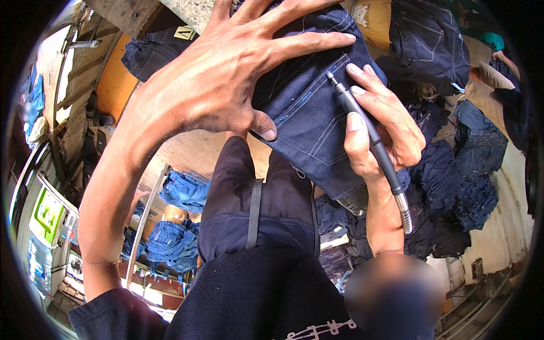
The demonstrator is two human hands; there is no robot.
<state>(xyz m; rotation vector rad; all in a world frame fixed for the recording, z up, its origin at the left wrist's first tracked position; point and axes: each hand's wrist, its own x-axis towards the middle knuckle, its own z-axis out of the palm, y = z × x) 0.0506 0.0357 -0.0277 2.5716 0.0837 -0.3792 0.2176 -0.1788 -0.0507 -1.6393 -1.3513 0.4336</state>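
Note:
Dark blue jeans (pixel 309 127) are stretched out in front of me, with a stitched back pocket facing up. A pale, worn blue line (pixel 311 93) runs along the pocket's upper edge. My left hand (pixel 224 71) presses flat on the denim, its fingers spread, the thumb near one end of that line. In my right hand (pixel 396 127) is a slim black rotary tool (pixel 368 124), gripped like a pen. Its metal tip is close to the other end of the worn line; whether it touches the cloth I cannot tell. A ribbed metal flexible shaft (pixel 403 212) trails from its back end.
Heaped dark garments (pixel 447 175) lie to the right. Another pair of jeans (pixel 428 34) is at the upper right, and dark denim (pixel 158 54) with a yellow label at the upper left. Blue denim bundles (pixel 173 246) and a green plastic basket (pixel 46 215) are at lower left.

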